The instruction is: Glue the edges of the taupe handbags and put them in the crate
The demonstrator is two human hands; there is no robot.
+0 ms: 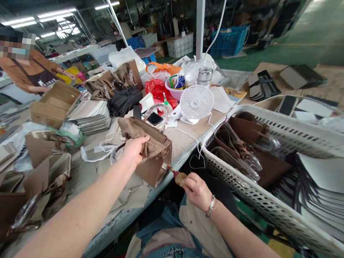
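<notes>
My left hand (pixel 133 152) is closed on the folded cloth lining of a brown handbag (pixel 150 172), which stands tilted at the table's front edge. In my right hand (pixel 198 191) is a small tool with a rounded wooden handle (pixel 180 178) and a thin reddish shaft. The tool's tip points at the bag's right side edge; whether it touches is too small to tell. A white strap (pixel 97 152) lies on the table left of the bag. Behind the bag is a dark phone (pixel 154 119).
A white fan (pixel 196 101) stands behind, its cable hanging over the edge. At right, a white plastic basket (pixel 233 167) holds brown bags and stacked panels. Several unfinished bags (pixel 39 171) crowd the left. A co-worker (pixel 30 70) stands beyond a cardboard box (pixel 55 103).
</notes>
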